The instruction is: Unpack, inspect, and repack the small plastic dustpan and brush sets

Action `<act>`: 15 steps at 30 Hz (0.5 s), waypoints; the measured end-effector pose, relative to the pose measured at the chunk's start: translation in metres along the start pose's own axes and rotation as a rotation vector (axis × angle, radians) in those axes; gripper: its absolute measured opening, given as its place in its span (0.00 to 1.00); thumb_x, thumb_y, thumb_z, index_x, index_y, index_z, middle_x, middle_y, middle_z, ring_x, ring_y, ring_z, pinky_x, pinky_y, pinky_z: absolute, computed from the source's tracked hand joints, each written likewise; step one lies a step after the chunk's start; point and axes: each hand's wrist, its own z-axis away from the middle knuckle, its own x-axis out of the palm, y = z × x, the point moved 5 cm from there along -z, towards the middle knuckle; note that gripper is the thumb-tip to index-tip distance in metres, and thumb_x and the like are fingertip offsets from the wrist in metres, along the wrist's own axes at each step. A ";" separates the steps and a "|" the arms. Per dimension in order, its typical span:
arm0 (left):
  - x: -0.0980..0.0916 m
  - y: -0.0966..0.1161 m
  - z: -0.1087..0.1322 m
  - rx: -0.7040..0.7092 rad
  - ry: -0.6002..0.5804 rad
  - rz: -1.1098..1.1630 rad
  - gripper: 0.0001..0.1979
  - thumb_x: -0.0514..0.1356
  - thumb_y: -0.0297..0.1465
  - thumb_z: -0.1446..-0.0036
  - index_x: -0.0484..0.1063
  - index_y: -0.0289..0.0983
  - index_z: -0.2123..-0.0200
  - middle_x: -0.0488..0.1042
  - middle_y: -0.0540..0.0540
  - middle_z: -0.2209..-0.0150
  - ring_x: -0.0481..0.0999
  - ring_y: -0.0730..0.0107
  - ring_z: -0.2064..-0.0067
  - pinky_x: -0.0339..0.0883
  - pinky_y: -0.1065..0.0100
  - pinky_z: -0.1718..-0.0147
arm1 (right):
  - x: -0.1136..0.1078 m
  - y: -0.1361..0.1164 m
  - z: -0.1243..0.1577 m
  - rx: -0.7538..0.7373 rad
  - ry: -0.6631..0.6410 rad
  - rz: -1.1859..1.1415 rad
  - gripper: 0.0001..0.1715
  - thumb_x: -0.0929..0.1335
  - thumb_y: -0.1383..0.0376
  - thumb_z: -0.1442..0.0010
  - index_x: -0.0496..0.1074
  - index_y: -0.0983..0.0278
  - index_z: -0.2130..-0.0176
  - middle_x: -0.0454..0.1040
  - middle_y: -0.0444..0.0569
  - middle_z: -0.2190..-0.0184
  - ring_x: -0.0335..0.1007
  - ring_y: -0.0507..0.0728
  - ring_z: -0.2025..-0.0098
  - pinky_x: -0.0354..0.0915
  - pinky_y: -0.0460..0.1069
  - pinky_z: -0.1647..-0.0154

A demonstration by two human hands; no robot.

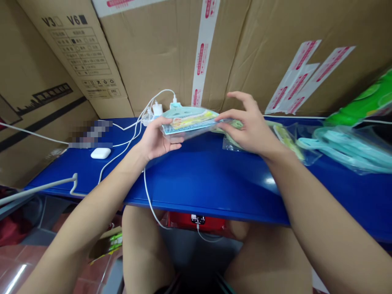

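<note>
My left hand (157, 141) grips the left end of a clear plastic packet (190, 121) holding a pale teal and yellow item, lifted just above the blue table (202, 179). My right hand (249, 126) pinches the packet's right end with thumb and lower fingers, while the index finger stretches out above. Under and beside the right hand lies another clear packet (281, 136) with a greenish item.
Cardboard boxes (159, 53) wall the back and left. White charger and cables (153, 110) and a white earbud case (100, 153) lie at the left. Bagged teal hangers (346, 149) and a green package (364, 102) sit right. A white hanger (39, 188) pokes over the left edge.
</note>
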 end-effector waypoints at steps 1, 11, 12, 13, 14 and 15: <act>0.000 0.000 0.001 -0.021 0.003 -0.007 0.31 0.66 0.45 0.45 0.77 0.32 0.43 0.84 0.43 0.68 0.84 0.69 0.70 0.79 0.75 0.70 | -0.002 -0.003 -0.002 0.004 0.023 -0.083 0.13 0.71 0.56 0.33 0.85 0.58 0.57 0.74 0.53 0.31 0.69 0.67 0.26 0.69 0.71 0.24; -0.003 0.000 0.016 -0.313 0.262 -0.338 0.48 0.52 0.69 0.40 0.82 0.30 0.48 0.80 0.41 0.75 0.79 0.67 0.75 0.74 0.72 0.76 | 0.022 -0.006 -0.004 0.560 0.098 -0.672 0.24 0.78 0.49 0.39 0.74 0.66 0.66 0.78 0.49 0.64 0.74 0.49 0.62 0.80 0.49 0.56; -0.006 0.001 0.017 -0.301 0.330 -0.381 0.50 0.54 0.70 0.41 0.80 0.30 0.42 0.79 0.41 0.76 0.78 0.66 0.76 0.74 0.72 0.76 | 0.025 -0.006 -0.003 0.582 0.107 -0.671 0.23 0.78 0.51 0.38 0.73 0.66 0.67 0.77 0.48 0.65 0.73 0.48 0.63 0.80 0.49 0.56; -0.007 0.003 0.019 -0.272 0.393 -0.418 0.53 0.55 0.70 0.42 0.76 0.30 0.35 0.79 0.41 0.76 0.77 0.66 0.77 0.74 0.72 0.76 | 0.028 -0.006 -0.002 0.603 0.119 -0.666 0.21 0.77 0.54 0.38 0.72 0.66 0.67 0.75 0.47 0.67 0.72 0.48 0.64 0.79 0.48 0.57; -0.007 0.006 0.021 -0.233 0.445 -0.450 0.57 0.55 0.71 0.42 0.70 0.31 0.29 0.79 0.42 0.76 0.77 0.65 0.78 0.75 0.71 0.75 | 0.029 -0.006 -0.002 0.623 0.133 -0.655 0.19 0.76 0.56 0.38 0.70 0.66 0.68 0.74 0.46 0.68 0.70 0.47 0.65 0.78 0.48 0.58; -0.006 0.008 0.023 -0.198 0.480 -0.478 0.60 0.53 0.72 0.42 0.63 0.31 0.24 0.79 0.41 0.76 0.78 0.64 0.78 0.75 0.71 0.75 | 0.031 -0.007 -0.001 0.640 0.149 -0.640 0.18 0.76 0.58 0.38 0.69 0.66 0.69 0.72 0.45 0.70 0.68 0.47 0.66 0.77 0.47 0.59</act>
